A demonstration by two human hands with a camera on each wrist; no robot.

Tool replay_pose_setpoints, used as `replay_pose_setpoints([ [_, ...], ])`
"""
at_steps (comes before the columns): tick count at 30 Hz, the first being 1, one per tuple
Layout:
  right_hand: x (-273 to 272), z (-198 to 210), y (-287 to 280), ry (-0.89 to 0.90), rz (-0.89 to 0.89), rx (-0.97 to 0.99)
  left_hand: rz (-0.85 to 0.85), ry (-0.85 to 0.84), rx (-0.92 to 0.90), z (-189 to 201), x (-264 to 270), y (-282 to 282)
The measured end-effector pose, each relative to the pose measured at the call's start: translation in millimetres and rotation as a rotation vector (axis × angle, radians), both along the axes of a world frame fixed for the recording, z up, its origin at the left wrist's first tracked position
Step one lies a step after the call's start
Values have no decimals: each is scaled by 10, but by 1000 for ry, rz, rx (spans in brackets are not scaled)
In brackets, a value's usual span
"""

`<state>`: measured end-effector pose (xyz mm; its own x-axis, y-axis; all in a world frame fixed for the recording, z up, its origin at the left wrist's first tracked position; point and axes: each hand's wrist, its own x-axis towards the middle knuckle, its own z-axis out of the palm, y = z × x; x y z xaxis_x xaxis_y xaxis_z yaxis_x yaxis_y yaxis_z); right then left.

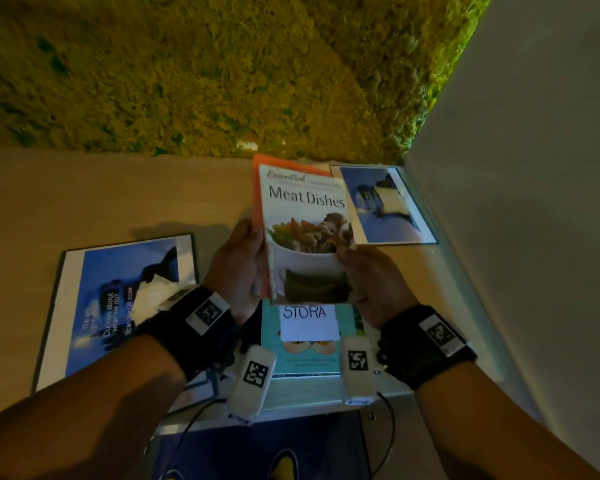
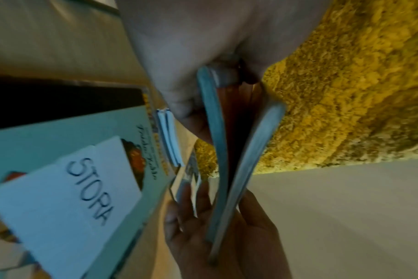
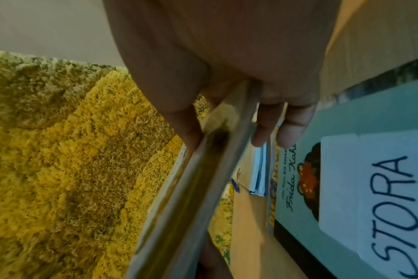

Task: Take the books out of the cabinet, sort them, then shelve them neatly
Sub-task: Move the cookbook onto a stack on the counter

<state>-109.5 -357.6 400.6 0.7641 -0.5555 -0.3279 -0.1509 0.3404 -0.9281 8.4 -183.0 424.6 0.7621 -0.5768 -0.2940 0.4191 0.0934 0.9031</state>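
Note:
I hold two thin books upright over the wooden top (image 1: 84, 195). The front one is the white "Meat Dishes" book (image 1: 305, 233), and an orange book (image 1: 257, 188) stands behind it. My left hand (image 1: 238, 261) grips the pair at its left edge, thumb in front. My right hand (image 1: 368, 275) grips the lower right corner, thumb on the cover. In the left wrist view the two books (image 2: 217, 151) show edge-on and splay apart. In the right wrist view my thumb (image 3: 184, 122) presses their edge (image 3: 191, 188). Below lies a teal book (image 1: 274, 327) with a "STORA" note (image 1: 305, 323).
A blue framed poster (image 1: 118, 306) lies flat at the left and a smaller one (image 1: 381, 206) at the back right. A moss wall (image 1: 222, 81) rises behind, a white wall (image 1: 516, 168) at the right. Thin white booklets (image 3: 258, 173) lie beyond the teal book (image 3: 346, 122).

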Motion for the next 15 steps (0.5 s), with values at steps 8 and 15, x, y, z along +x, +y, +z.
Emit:
replay_pose_setpoints([
  [8,-156,-163,-53,79,-4,-181,-255,-121,281,-177,-118,46],
  [15,-317,-826,-204,699,282,-759,-385,-446,918,-847,-86,196],
])
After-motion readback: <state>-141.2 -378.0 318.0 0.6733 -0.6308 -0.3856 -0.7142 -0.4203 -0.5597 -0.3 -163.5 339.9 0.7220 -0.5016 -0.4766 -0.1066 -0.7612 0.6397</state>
